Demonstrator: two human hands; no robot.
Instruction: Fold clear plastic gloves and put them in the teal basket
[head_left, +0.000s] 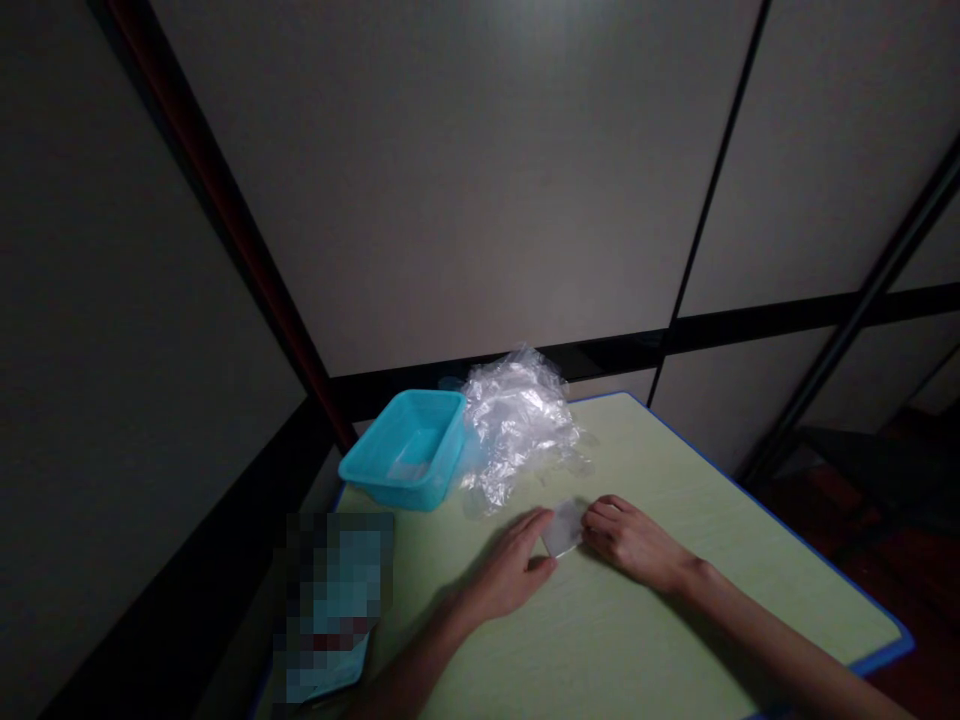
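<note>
A small, pale, flat piece (562, 529) that looks like folded plastic lies on the green table between my hands. My left hand (514, 568) is at its left side, with thumb and fingers spread apart and the fingertips touching its edge. At its right edge is my right hand (622, 535), fingers curled together and pinching that side. Just beyond them rises a heap of crumpled clear plastic (521, 420). To the left of the heap stands a turquoise basket (401, 492) with a pale flat thing on its bottom.
The green table (720, 520) has a blue edge. At its left side lies a blurred-out, bluish flat object (345, 590). Light panels (510, 200) with dark strips stand behind the table, and a dark chair-like shape (877, 470) is at the right.
</note>
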